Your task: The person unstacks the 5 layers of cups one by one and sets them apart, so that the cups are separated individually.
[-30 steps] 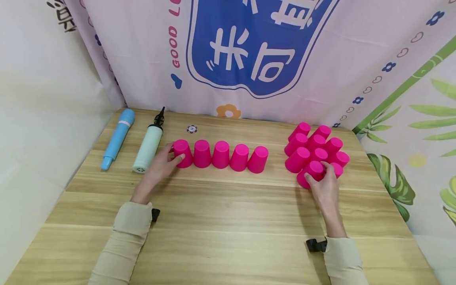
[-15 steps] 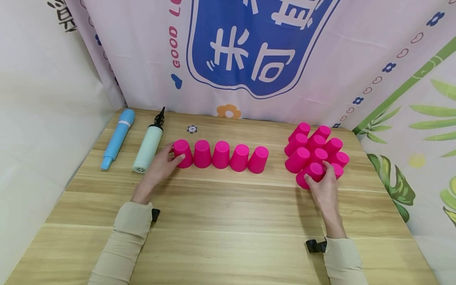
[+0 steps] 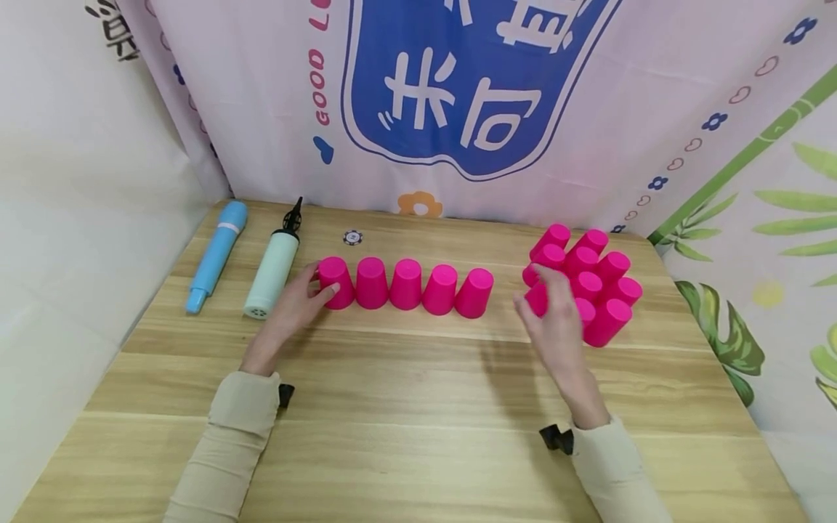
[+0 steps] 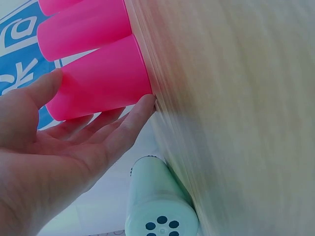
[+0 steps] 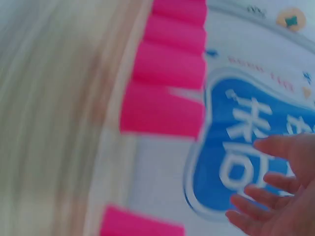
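Observation:
Upside-down pink cups stand in a row, and my left hand [image 3: 296,301] grips the leftmost cup [image 3: 335,270]. In the left wrist view my thumb lies on that pink cup [image 4: 103,81] near its narrow end, with the fingers along its other side. At the front left of a clustered group of pink cups, my right hand [image 3: 558,327] hovers beside a cup [image 3: 537,298], partly covering it. Seen from the right wrist, the right hand [image 5: 290,187] has spread fingers and nothing in it; a cup [image 5: 140,225] shows at the bottom edge.
Left of the row, a mint-green hand pump [image 3: 271,272] and a blue microphone-shaped object [image 3: 217,258] lie on the wooden table [image 3: 392,407]. A poker chip [image 3: 352,237] lies behind the row. Printed cloth [image 3: 261,131] hangs at the table's back edge.
My right hand has let go of the front cup in the cluster and moved left, toward the cup at the group's left. My left hand stays at the row's end cup.

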A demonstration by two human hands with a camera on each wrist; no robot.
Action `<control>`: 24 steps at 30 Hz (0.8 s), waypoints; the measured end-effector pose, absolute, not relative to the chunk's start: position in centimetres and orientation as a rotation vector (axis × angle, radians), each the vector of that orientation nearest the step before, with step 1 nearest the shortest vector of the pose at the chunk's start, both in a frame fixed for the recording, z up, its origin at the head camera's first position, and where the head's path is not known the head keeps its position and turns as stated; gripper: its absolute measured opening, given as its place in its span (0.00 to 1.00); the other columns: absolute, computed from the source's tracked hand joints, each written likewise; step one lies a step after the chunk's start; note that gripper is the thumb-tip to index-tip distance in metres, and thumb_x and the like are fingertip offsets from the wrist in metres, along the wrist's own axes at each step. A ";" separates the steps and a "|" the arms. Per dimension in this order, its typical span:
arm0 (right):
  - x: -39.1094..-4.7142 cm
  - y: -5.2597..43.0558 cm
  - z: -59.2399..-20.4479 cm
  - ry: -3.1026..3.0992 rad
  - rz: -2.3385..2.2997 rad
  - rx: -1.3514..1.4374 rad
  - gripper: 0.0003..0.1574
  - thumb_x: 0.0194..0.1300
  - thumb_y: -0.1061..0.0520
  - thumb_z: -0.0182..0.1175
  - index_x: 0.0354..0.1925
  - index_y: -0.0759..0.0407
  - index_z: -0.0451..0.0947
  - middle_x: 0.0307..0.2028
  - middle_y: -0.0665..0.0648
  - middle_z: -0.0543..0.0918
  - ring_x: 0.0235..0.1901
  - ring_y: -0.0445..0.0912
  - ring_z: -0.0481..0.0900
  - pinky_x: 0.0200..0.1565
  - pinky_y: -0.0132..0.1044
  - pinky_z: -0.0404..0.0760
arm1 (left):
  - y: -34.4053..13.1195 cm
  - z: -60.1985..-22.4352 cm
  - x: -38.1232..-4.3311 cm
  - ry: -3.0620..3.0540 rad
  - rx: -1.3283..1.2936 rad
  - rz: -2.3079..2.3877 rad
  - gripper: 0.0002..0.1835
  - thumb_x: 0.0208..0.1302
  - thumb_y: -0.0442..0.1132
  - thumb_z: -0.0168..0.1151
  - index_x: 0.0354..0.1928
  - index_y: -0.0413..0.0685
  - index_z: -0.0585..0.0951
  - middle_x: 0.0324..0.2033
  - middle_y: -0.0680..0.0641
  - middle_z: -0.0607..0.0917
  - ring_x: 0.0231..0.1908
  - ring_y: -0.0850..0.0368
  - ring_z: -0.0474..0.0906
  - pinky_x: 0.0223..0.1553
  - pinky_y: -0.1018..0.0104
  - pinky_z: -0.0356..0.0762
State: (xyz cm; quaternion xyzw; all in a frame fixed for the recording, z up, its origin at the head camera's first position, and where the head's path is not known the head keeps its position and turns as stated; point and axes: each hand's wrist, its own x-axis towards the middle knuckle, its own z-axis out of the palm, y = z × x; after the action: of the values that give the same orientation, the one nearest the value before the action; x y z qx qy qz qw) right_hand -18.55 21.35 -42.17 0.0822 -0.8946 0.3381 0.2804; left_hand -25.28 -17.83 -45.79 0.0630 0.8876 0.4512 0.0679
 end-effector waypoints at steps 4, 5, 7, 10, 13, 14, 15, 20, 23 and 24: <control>-20.3 19.2 -43.3 -2.523 0.993 0.319 0.38 0.60 0.57 0.68 0.64 0.65 0.66 0.57 0.65 0.73 0.55 0.58 0.73 0.53 0.54 0.77 | -17.9 -45.9 -25.3 2.674 0.187 1.354 0.35 0.73 0.46 0.51 0.73 0.37 0.52 0.67 0.31 0.64 0.61 0.33 0.68 0.60 0.46 0.71; -20.7 18.8 -43.5 -2.561 0.991 0.306 0.39 0.60 0.55 0.68 0.65 0.63 0.65 0.58 0.64 0.72 0.56 0.57 0.72 0.53 0.53 0.77 | -18.0 -45.9 -25.3 2.673 0.187 1.355 0.35 0.73 0.46 0.51 0.73 0.37 0.52 0.67 0.31 0.64 0.61 0.33 0.68 0.59 0.46 0.71; -21.4 18.1 -43.9 -2.620 1.000 0.266 0.41 0.61 0.52 0.68 0.67 0.62 0.64 0.59 0.63 0.72 0.57 0.57 0.71 0.54 0.54 0.77 | -18.0 -45.9 -25.3 2.672 0.181 1.353 0.35 0.73 0.47 0.51 0.73 0.37 0.52 0.67 0.32 0.64 0.61 0.33 0.69 0.59 0.46 0.72; -22.1 17.4 -44.3 -2.672 0.995 0.201 0.42 0.61 0.50 0.68 0.68 0.61 0.63 0.60 0.63 0.71 0.58 0.57 0.71 0.55 0.54 0.76 | -17.9 -45.8 -25.2 2.668 0.179 1.354 0.35 0.73 0.47 0.51 0.73 0.37 0.53 0.67 0.32 0.64 0.60 0.33 0.69 0.59 0.46 0.72; -22.5 17.2 -44.6 -2.680 0.986 0.183 0.41 0.61 0.52 0.67 0.67 0.62 0.64 0.60 0.63 0.72 0.58 0.57 0.72 0.56 0.55 0.75 | -17.9 -45.8 -25.2 2.668 0.167 1.355 0.35 0.73 0.47 0.51 0.73 0.38 0.53 0.67 0.32 0.64 0.60 0.33 0.69 0.59 0.46 0.71; -22.6 17.1 -44.7 -2.676 0.977 0.184 0.40 0.61 0.53 0.67 0.67 0.62 0.65 0.59 0.64 0.72 0.57 0.57 0.72 0.55 0.55 0.75 | -17.8 -45.7 -25.2 2.670 0.166 1.356 0.35 0.73 0.47 0.51 0.73 0.38 0.53 0.67 0.32 0.64 0.61 0.33 0.69 0.60 0.46 0.71; -22.8 17.1 -44.8 -2.671 0.970 0.186 0.39 0.61 0.53 0.67 0.66 0.62 0.65 0.59 0.64 0.73 0.57 0.57 0.73 0.55 0.55 0.75 | -17.8 -45.6 -25.2 2.672 0.165 1.353 0.35 0.73 0.47 0.51 0.73 0.37 0.53 0.67 0.32 0.64 0.61 0.33 0.68 0.60 0.46 0.71; -23.2 17.2 -45.1 -2.658 0.930 0.216 0.36 0.61 0.54 0.67 0.64 0.63 0.68 0.57 0.64 0.74 0.54 0.56 0.74 0.53 0.53 0.77 | -17.8 -45.3 -25.2 2.678 0.172 1.350 0.34 0.73 0.45 0.51 0.73 0.36 0.53 0.67 0.31 0.64 0.60 0.33 0.69 0.60 0.46 0.71; -23.4 17.4 -45.2 -2.652 0.905 0.259 0.34 0.60 0.56 0.68 0.62 0.64 0.70 0.54 0.64 0.76 0.51 0.56 0.76 0.51 0.51 0.78 | -17.9 -45.4 -25.1 2.672 0.176 1.357 0.34 0.73 0.45 0.51 0.72 0.36 0.53 0.66 0.31 0.64 0.60 0.33 0.69 0.60 0.46 0.71; -23.5 17.5 -45.1 -2.653 0.895 0.276 0.34 0.60 0.56 0.68 0.62 0.64 0.70 0.53 0.64 0.76 0.50 0.56 0.76 0.51 0.51 0.78 | -17.9 -45.5 -25.1 2.670 0.176 1.360 0.34 0.73 0.45 0.51 0.72 0.36 0.53 0.66 0.31 0.64 0.60 0.33 0.69 0.60 0.46 0.71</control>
State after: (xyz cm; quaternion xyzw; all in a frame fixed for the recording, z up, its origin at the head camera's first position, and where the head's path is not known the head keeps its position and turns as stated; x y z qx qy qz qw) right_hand -23.51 17.49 -45.14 0.0968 -0.9302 0.3140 0.1634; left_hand -25.05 -17.88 -45.49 0.0585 0.8874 0.4520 0.0698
